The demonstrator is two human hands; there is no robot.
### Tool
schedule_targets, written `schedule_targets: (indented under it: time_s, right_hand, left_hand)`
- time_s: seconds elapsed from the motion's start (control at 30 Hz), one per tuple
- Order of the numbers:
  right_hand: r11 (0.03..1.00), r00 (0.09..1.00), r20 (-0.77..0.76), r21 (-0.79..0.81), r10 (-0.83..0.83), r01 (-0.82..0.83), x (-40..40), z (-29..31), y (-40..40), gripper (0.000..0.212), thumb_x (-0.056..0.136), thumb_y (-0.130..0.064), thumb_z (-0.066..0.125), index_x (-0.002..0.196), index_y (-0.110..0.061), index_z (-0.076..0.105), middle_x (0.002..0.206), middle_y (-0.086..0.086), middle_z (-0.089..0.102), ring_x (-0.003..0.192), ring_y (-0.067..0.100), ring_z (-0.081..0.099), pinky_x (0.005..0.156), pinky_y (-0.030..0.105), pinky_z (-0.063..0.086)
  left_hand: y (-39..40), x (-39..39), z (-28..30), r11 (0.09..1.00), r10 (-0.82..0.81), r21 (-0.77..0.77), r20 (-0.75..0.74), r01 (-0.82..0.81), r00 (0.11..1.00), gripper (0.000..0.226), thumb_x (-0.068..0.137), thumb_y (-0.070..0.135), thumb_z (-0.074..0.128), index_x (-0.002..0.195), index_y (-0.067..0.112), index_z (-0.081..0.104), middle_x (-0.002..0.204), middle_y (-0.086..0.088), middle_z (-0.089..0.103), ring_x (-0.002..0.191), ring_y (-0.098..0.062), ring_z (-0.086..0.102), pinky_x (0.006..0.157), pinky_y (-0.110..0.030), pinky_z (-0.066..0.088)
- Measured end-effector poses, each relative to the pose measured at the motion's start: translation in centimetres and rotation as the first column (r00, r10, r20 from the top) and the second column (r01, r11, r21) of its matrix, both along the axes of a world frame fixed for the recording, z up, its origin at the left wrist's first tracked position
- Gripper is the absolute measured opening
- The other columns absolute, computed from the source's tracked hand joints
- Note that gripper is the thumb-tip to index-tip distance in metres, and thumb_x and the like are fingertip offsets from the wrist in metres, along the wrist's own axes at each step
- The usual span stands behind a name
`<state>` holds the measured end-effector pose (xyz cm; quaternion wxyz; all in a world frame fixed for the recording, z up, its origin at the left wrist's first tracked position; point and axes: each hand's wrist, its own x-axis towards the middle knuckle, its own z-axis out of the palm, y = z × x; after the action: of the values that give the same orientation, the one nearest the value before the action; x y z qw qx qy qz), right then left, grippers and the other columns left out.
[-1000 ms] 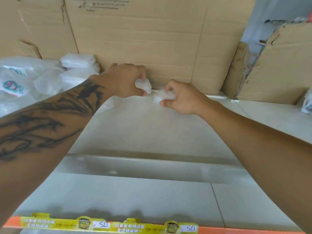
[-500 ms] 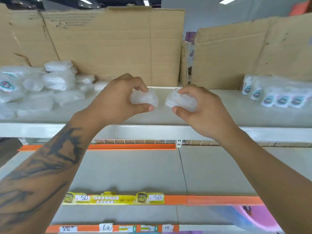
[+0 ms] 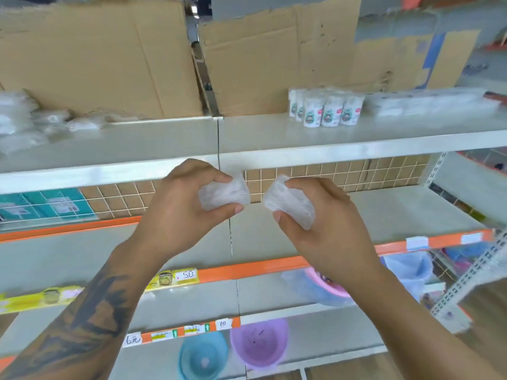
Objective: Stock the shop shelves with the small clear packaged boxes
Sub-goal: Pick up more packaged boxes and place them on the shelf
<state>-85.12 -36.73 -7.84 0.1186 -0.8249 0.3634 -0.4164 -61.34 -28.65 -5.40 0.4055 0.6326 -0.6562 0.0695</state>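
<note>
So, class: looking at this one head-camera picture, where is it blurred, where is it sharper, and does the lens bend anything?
Head view: the clear packets at the top left are smeared by motion blur; the left hand and right hand with their clear boxes are sharper; the top shelf edge tilts, suggesting wide-angle distortion; lighting is even, without hard shadows.

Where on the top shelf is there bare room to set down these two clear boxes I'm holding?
The top shelf is bare across its middle, between the pile of clear packs at the left and the labelled white tubs at the right, in front of the cardboard. Both ends are crowded. Each of the hands grips one box.
</note>
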Motion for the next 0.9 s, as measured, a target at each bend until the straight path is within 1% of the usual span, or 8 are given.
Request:
schedule_targets:
  time_s: [0.1,0.13,0.27,0.47,0.63,0.73,0.83,0.9]
  right_hand:
    - [0.998,0.999,0.009,0.025,-0.051,0.05,-3.6,-1.5,0.3,0.045,0.083,-0.044,0.071,0.124,-0.031,0.06,0.122,-0.005,0.064,0.105,0.026,0.063,0.091,0.042,0.052]
    - [0.997,0.998,0.021,0.034,-0.064,0.064,-4.6,-1.9,0.2,0.044,0.083,-0.045,0.07,0.124,-0.032,0.059,0.121,-0.005,0.064,0.104,0.027,0.063,0.09,0.042,0.052]
    - [0.994,0.993,0.063,0.049,-0.104,0.101,-8.0,-3.0,-0.5,0.043,0.083,-0.042,0.073,0.123,-0.033,0.058,0.121,-0.004,0.065,0.103,0.028,0.064,0.09,0.045,0.053]
    - [0.982,0.977,0.107,0.065,-0.186,0.18,-13.1,-3.0,-4.0,0.045,0.085,-0.035,0.078,0.127,-0.03,0.061,0.125,-0.005,0.063,0.11,0.027,0.061,0.093,0.046,0.051]
    - [0.971,0.964,0.119,0.064,-0.236,0.23,-16.8,-1.3,-8.5,0.044,0.086,-0.034,0.078,0.127,-0.029,0.061,0.124,-0.009,0.061,0.111,0.024,0.059,0.094,0.045,0.05]
    - [0.967,0.96,0.118,0.062,-0.254,0.248,-19.0,-0.1,-12.1,0.045,0.086,-0.035,0.078,0.128,-0.03,0.061,0.123,-0.013,0.06,0.112,0.019,0.058,0.094,0.04,0.049]
    - [0.96,0.955,0.103,0.043,-0.278,0.275,-20.9,1.0,-16.2,0.045,0.086,-0.037,0.077,0.127,-0.03,0.061,0.122,-0.015,0.059,0.112,0.014,0.058,0.092,0.029,0.045]
    - [0.955,0.951,0.097,0.048,-0.295,0.291,-21.7,1.6,-18.6,0.045,0.087,-0.037,0.077,0.128,-0.029,0.061,0.124,-0.014,0.06,0.115,0.013,0.057,0.093,0.027,0.044]
  left_hand:
    - [-0.5,-3.7,-1.0,0.998,-0.048,0.032,0.011,0.048,0.999,0.046,0.07,0.052,0.082,0.107,0.026,0.075,0.109,0.006,0.064,0.102,-0.013,0.063,0.094,-0.03,0.048]
    - [-0.7,-4.7,-1.3,0.997,-0.062,0.039,0.016,0.061,0.998,0.046,0.07,0.051,0.083,0.107,0.026,0.075,0.108,0.007,0.064,0.102,-0.013,0.063,0.093,-0.029,0.048]
    - [-2.3,-8.2,-2.1,0.992,-0.117,0.044,-0.008,0.118,0.993,0.045,0.069,0.05,0.083,0.106,0.027,0.075,0.109,0.009,0.063,0.103,-0.006,0.059,0.09,-0.015,0.043]
    - [-7.1,-12.4,-1.6,0.979,-0.201,0.032,-0.01,0.201,0.98,0.048,0.07,0.058,0.079,0.103,0.025,0.074,0.11,0.005,0.062,0.103,-0.017,0.063,0.092,-0.039,0.052]
    - [-13.9,-16.2,-0.4,0.968,-0.251,-0.023,-0.026,0.25,0.968,0.045,0.071,0.056,0.081,0.104,0.026,0.074,0.111,0.007,0.062,0.106,-0.015,0.062,0.093,-0.039,0.051]
    - [-18.4,-18.7,0.6,0.96,-0.272,-0.077,-0.03,0.269,0.962,0.048,0.071,0.06,0.077,0.104,0.025,0.075,0.111,0.005,0.063,0.104,-0.016,0.062,0.09,-0.041,0.052]
    - [-22.5,-21.0,1.2,0.958,-0.272,-0.11,-0.06,0.265,0.96,0.046,0.072,0.053,0.081,0.105,0.023,0.075,0.11,0.003,0.064,0.102,-0.017,0.061,0.09,-0.039,0.051]
    - [-24.8,-22.2,1.5,0.959,-0.27,-0.11,-0.066,0.262,0.961,0.043,0.072,0.048,0.085,0.107,0.024,0.075,0.111,0.004,0.063,0.103,-0.017,0.061,0.09,-0.034,0.049]
